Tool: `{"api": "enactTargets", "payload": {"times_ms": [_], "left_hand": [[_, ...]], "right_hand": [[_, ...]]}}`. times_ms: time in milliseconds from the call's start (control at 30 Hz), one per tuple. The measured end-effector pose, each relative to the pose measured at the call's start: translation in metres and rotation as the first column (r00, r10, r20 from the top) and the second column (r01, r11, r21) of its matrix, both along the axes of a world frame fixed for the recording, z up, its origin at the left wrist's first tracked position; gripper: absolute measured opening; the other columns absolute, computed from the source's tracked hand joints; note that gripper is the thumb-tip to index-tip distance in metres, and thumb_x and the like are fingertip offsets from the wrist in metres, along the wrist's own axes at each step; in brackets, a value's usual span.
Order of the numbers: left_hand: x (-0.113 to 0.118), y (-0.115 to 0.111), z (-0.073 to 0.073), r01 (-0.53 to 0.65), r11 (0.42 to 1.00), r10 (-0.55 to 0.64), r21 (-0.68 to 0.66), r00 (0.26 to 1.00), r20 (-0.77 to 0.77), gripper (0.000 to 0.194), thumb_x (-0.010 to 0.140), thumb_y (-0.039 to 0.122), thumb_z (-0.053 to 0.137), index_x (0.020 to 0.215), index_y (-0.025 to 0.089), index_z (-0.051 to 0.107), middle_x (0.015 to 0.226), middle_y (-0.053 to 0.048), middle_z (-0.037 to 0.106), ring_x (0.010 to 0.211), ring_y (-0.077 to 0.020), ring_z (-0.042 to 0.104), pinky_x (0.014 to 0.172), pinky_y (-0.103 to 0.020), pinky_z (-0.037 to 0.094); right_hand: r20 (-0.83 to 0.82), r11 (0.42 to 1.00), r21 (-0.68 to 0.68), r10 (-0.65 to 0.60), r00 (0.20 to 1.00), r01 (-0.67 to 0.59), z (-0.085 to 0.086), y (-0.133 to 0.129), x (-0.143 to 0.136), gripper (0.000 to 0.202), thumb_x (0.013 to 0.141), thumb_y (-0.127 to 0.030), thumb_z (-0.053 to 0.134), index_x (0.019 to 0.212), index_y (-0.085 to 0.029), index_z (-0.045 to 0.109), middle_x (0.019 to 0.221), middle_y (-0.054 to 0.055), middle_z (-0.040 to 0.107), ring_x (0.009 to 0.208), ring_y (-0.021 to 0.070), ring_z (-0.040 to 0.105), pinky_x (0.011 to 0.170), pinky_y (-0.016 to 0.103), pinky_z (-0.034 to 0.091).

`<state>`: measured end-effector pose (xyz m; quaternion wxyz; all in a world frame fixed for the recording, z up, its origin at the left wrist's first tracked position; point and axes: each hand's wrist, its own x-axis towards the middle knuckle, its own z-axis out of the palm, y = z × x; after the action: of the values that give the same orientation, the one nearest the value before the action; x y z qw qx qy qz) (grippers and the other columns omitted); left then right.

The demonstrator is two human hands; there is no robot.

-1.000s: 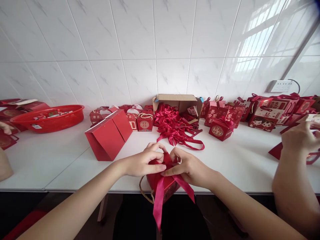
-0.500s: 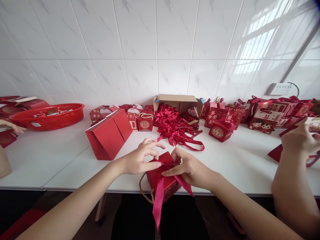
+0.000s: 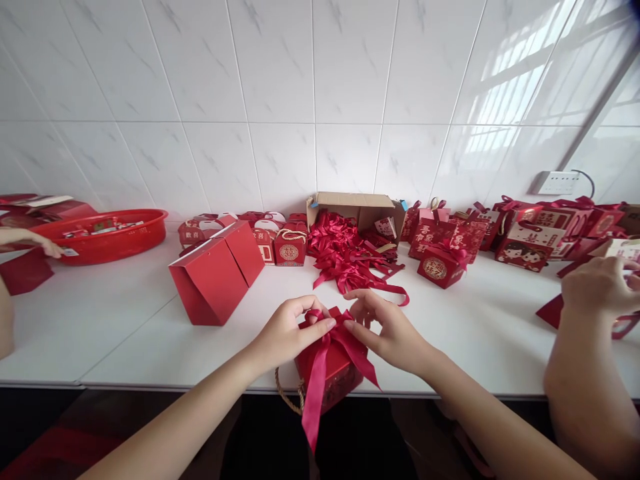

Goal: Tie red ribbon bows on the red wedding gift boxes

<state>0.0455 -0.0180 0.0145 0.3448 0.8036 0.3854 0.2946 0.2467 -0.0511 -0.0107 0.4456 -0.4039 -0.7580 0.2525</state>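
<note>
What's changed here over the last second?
Your left hand has shifted right, pinching the ribbon; your right hand has drawn back rightward, its grip unclear. Bow loops show more clearly. A co-worker's hand at far left moved right, toward the red basin. The cardboard box stayed put.

So it's a plain white table, with a seam left of the middle. Round red basin over on the left, a big plain red box closer in. Along the back there's a row of little printed boxes, then an open cardboard box with ribbons spilling onto the tabletop. Loads of gift boxes on the right, and a ribbon-topped red box at the front edge.
</note>
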Motion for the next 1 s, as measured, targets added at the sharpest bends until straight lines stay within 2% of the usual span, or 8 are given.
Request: {"api": "enactTargets", "payload": {"times_ms": [100,167,400,500,633,867,933,1000], "left_hand": [[0.001,-0.001,0.0,-0.009,1.0,0.009,-0.016,1.0,0.012,0.021,0.081,0.038,0.061,0.074,0.018,0.057,0.071,0.001,0.056,0.066,-0.0133,0.047,0.066,-0.027,0.041],[0.001,-0.003,0.001,-0.007,1.0,0.008,-0.023,1.0,0.014,0.021,0.081,0.037,0.062,0.073,0.018,0.056,0.074,0.0,0.059,0.066,-0.013,0.047,0.067,-0.027,0.042],[0.004,-0.008,0.001,-0.077,0.997,0.078,-0.021,0.995,0.053,0.029,0.081,0.04,0.06,0.064,0.019,0.051,0.073,-0.002,0.062,0.079,-0.0198,0.061,0.075,-0.031,0.046],[0.004,-0.007,-0.005,-0.089,0.996,0.091,-0.03,0.992,0.084,0.031,0.079,0.038,0.064,0.06,0.021,0.046,0.063,0.001,0.056,0.088,-0.0235,0.064,0.078,-0.033,0.047],[0.005,-0.007,-0.009,-0.076,0.996,0.081,-0.053,0.991,0.108,0.029,0.076,0.034,0.066,0.059,0.021,0.046,0.066,-0.001,0.062,0.098,-0.0263,0.064,0.081,-0.034,0.047],[0.002,-0.009,-0.009,-0.035,0.989,0.06,-0.144,0.983,0.172,0.022,0.071,0.029,0.071,0.062,0.02,0.053,0.08,-0.005,0.071,0.111,-0.0266,0.059,0.089,-0.034,0.045],[0.001,-0.008,-0.009,-0.022,0.985,0.055,-0.171,0.979,0.196,0.022,0.069,0.029,0.073,0.063,0.02,0.054,0.082,-0.005,0.071,0.105,-0.0247,0.061,0.086,-0.032,0.045],[0.0,-0.008,-0.007,-0.026,0.982,0.065,-0.187,0.977,0.205,0.023,0.071,0.032,0.072,0.064,0.019,0.054,0.082,-0.003,0.07,0.086,-0.0202,0.063,0.075,-0.029,0.046]], "right_hand": [[-0.036,0.983,-0.186,-0.001,0.999,-0.006,0.003,0.001,0.0,0.023,0.088,-0.035,0.055,0.098,-0.016,0.063,0.075,0.002,0.066,0.062,0.0121,0.057,0.056,0.025,0.046],[-0.058,0.973,-0.232,-0.011,0.998,-0.003,0.005,0.002,0.0,0.024,0.086,-0.037,0.057,0.087,-0.016,0.068,0.077,0.004,0.069,0.062,0.0121,0.058,0.055,0.024,0.045],[-0.143,0.972,-0.232,-0.079,0.987,0.045,0.005,0.003,-0.007,0.023,0.082,-0.035,0.06,0.078,-0.015,0.069,0.071,0.004,0.068,0.06,0.0125,0.057,0.054,0.024,0.045],[-0.24,0.958,-0.284,-0.12,0.964,0.048,0.0,0.003,-0.009,0.026,0.079,-0.039,0.062,0.077,-0.014,0.067,0.07,0.004,0.065,0.061,0.0133,0.056,0.054,0.025,0.045],[-0.317,0.938,-0.343,-0.174,0.932,0.059,-0.008,0.005,-0.008,0.028,0.076,-0.042,0.065,0.075,-0.014,0.066,0.067,0.003,0.062,0.058,0.0125,0.052,0.052,0.025,0.043],[-0.38,0.933,-0.347,-0.238,0.894,0.101,-0.011,0.005,-0.004,0.027,0.073,-0.042,0.068,0.071,-0.015,0.065,0.066,0.002,0.059,0.059,0.0123,0.049,0.054,0.026,0.04],[-0.376,0.936,-0.344,-0.213,0.902,0.077,-0.01,0.004,-0.003,0.027,0.075,-0.042,0.067,0.071,-0.015,0.064,0.065,0.002,0.058,0.059,0.0122,0.049,0.055,0.026,0.039],[-0.363,0.937,-0.347,-0.178,0.915,0.045,-0.007,0.002,-0.003,0.028,0.076,-0.043,0.065,0.073,-0.015,0.063,0.065,0.001,0.057,0.06,0.0122,0.049,0.056,0.026,0.039]]}}
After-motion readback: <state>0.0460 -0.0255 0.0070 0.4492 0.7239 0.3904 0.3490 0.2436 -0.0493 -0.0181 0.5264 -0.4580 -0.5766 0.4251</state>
